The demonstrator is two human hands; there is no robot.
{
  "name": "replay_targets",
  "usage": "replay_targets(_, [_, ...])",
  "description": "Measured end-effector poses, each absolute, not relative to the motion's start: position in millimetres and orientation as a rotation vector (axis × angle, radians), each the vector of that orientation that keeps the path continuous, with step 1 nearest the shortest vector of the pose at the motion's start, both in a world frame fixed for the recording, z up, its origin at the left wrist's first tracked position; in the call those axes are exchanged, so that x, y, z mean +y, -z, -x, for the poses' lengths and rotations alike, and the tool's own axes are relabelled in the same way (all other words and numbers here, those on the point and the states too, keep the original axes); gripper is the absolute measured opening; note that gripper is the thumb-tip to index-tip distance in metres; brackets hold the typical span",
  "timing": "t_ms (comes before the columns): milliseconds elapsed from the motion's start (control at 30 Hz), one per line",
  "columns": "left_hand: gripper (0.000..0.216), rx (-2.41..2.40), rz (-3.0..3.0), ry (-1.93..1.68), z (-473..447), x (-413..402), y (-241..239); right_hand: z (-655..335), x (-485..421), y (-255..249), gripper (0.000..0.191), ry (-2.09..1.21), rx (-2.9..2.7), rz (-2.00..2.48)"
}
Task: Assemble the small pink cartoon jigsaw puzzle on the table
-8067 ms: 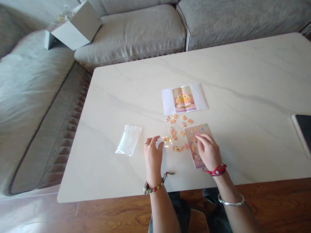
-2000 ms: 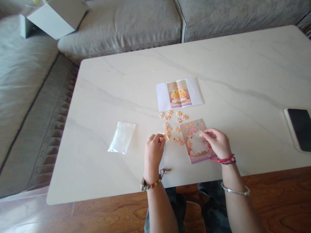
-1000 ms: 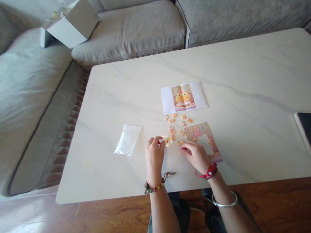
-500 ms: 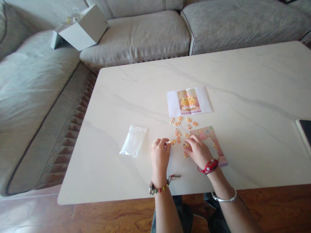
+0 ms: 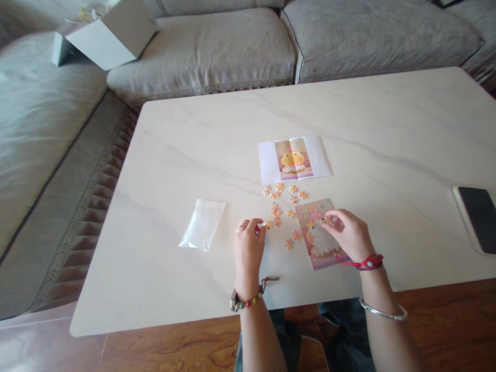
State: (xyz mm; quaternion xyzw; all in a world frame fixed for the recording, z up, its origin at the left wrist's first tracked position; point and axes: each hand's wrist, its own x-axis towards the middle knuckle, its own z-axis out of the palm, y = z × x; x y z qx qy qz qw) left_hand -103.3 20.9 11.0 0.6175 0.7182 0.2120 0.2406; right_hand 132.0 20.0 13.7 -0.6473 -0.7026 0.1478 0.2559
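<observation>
My right hand [image 5: 349,232] pinches a yellow puzzle piece [image 5: 323,220] with a dark spot over the upper part of the partly filled jigsaw puzzle [image 5: 314,262]. The puzzle has a pink and beige border and a pale open middle. To its left, my left hand [image 5: 250,243] is closed, thumb and index finger at a yellow puzzle piece [image 5: 269,225]. Loose puzzle pieces [image 5: 276,208] lie in small groups between the hands and beyond them. Two more loose pieces [image 5: 289,244] sit by the puzzle's left edge.
Behind the pieces lies a creased reference sheet [image 5: 294,160] with a yellow figure. A clear plastic bag [image 5: 203,225] rests left of my left hand, and a phone [image 5: 476,219] at the right. A sofa [image 5: 225,46] holding a white box [image 5: 116,33] borders the marble-patterned table [image 5: 174,155].
My right hand has moved right, from the loose pieces to above the puzzle, carrying a yellow piece. My left hand keeps its pinch by the same piece. The view has shifted slightly.
</observation>
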Motion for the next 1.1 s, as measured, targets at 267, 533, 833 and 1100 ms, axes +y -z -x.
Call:
replay_targets(267, [0.016, 1.951, -1.714, -0.57, 90, 25, -13, -140, 12, -8, 0.007, -0.416, -1.924, 1.768])
replay_targets(533, [0.016, 1.931, -1.748, -0.594, 83, 27, -10, -145, 9, -12, 0.01, -0.474, -1.898, 1.735])
replay_targets(833, [0.016, 1.932, -1.75, -0.575, 84, 27, -10, -151, 5, -11, 0.02, -0.419, -2.094, 1.753])
replay_targets(1100, [0.017, 1.936, -1.752, -0.564, 84, 27, -11, -151, -1, -14, 0.023, -0.374, -2.154, 1.786])
